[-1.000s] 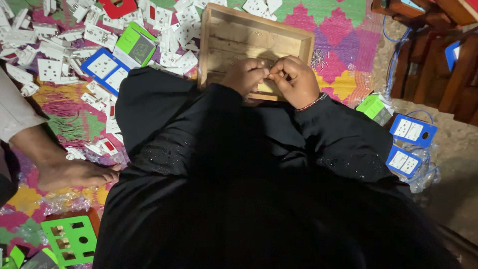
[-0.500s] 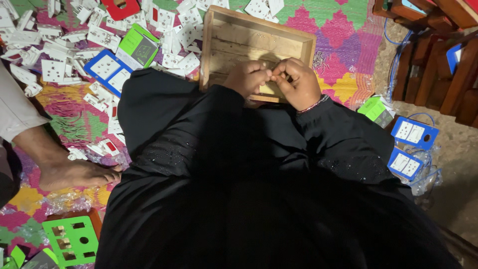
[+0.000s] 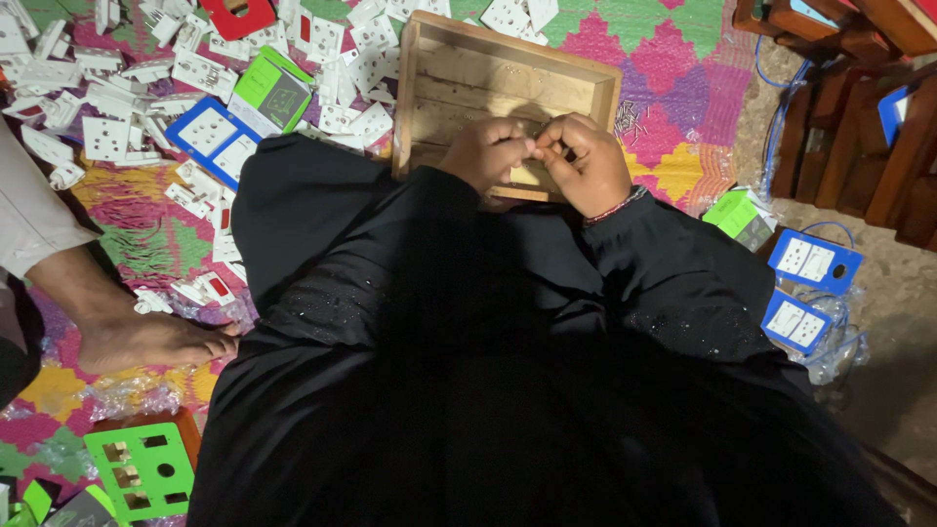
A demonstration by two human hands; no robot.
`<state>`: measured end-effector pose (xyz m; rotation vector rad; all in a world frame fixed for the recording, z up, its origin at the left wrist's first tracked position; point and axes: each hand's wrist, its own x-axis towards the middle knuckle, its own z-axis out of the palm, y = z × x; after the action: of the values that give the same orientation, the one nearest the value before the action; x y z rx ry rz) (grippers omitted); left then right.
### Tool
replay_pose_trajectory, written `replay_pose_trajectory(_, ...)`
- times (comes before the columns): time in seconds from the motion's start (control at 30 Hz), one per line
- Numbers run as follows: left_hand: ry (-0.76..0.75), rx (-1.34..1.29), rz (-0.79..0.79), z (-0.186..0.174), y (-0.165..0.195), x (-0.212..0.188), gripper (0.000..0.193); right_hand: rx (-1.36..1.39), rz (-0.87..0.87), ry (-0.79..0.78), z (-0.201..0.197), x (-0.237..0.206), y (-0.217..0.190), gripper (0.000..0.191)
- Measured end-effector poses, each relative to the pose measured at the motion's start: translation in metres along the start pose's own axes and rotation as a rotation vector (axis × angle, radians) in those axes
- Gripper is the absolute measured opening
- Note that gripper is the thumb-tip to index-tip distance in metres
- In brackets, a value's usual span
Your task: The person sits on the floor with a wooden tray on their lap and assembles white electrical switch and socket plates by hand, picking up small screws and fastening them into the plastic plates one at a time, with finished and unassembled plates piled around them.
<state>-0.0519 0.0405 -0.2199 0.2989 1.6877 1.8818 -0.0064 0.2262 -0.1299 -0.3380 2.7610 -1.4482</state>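
Both hands meet over the wooden tray's (image 3: 420, 107) near edge: left hand (image 3: 485, 153) and right hand (image 3: 589, 166) pinch closed on a tiny part (image 3: 536, 148), too small to identify. Fitting seems underway; next needs a steady fingertip grip.

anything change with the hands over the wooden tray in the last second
Almost nothing. Both hands, left hand and right hand, stay pinched together over the wooden tray, fingertips meeting on something too small to make out. The tray, the white socket plates and the bare foot have not shifted.
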Motion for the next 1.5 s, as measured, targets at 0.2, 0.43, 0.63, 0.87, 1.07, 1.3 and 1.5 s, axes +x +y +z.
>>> replay_pose_trajectory(0.2, 0.186, -0.008, -0.179, 0.001, 0.006, 0.002, 0.030, -0.014, 0.048, 0.005, -0.001, 0.002, -0.002, 0.011)
replay_pose_trajectory(0.43, 0.137, 0.021, -0.183, -0.001, 0.017, 0.004, 0.040, -0.036, 0.078, 0.026, -0.005, 0.009, -0.006, 0.008)
replay_pose_trajectory(0.63, 0.136, -0.011, -0.151, -0.002, 0.016, 0.004, 0.036, -0.070, 0.083, 0.026, -0.007, 0.008, -0.007, 0.006)
replay_pose_trajectory(0.87, 0.087, 0.023, -0.203, 0.001, 0.017, 0.004, 0.034, -0.089, 0.114, 0.031, -0.007, 0.007, -0.005, 0.006)
replay_pose_trajectory(1.07, 0.091, 0.036, -0.204, -0.001, 0.024, 0.001, 0.033, -0.097, 0.089, 0.037, -0.007, 0.006, -0.004, 0.006)
replay_pose_trajectory(1.3, 0.104, 0.005, -0.205, 0.002, 0.024, 0.001, 0.034, -0.094, 0.099, 0.035, -0.008, 0.004, -0.005, 0.007)
replay_pose_trajectory(1.5, 0.099, 0.059, -0.243, 0.002, 0.020, 0.000, 0.035, -0.106, 0.055, 0.037, -0.007, 0.003, -0.002, 0.008)
